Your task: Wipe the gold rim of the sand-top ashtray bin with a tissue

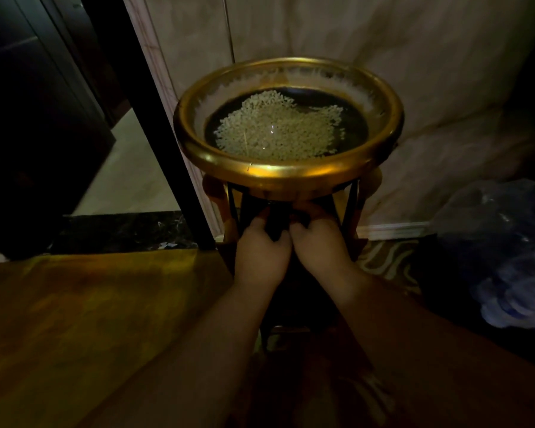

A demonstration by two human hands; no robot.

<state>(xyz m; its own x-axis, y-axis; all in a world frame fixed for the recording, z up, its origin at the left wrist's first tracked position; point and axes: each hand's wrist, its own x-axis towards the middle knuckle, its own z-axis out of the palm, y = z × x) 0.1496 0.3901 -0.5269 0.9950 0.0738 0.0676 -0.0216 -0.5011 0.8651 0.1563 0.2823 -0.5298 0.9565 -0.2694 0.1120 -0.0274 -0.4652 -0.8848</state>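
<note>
Dim hallway, dark doorway (44,118) on the left. The ashtray bin (291,211) stands against the pale wall (414,72), its gold rim (278,173) ringing pale granules. Under the bowl, left hand (261,253) and right hand (320,245) sit side by side, fingers curled around something dark, can't tell what. Plastic bag (507,251) far right.

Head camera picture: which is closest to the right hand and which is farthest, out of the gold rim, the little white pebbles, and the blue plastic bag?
From the right hand:
1. Gold rim, just above the fingers.
2. White pebbles, inside the bowl, beyond the rim.
3. Blue plastic bag, far off at the right edge.
</note>
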